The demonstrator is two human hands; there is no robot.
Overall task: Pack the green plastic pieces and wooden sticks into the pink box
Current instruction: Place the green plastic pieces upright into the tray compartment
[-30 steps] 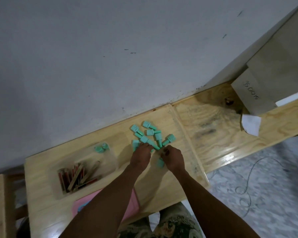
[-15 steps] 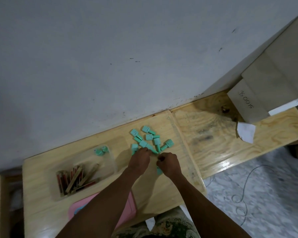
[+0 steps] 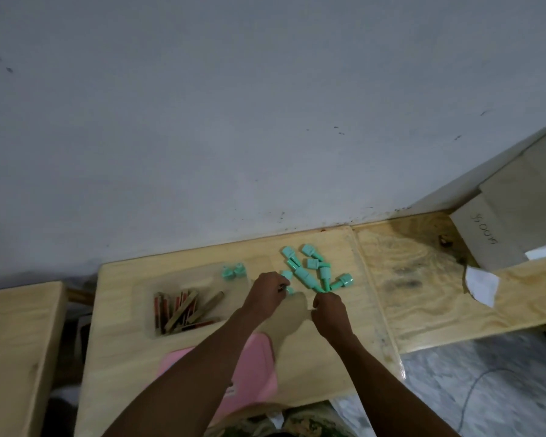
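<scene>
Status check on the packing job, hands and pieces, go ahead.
Left hand and right hand both curled at the green pieces, grip unclear. Wooden sticks in clear tray. Pink box under left forearm, contents hidden.

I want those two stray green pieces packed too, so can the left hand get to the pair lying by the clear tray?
Probably yes. The two green pieces lie in the open just beside the left hand, with only bare tabletop between. Its fingers seem already curled around another piece.

A pale plywood surface (image 3: 334,367) stands against a scuffed grey-white wall (image 3: 234,121), with mottled grey marble floor (image 3: 486,389) at the right under dim light.
</scene>
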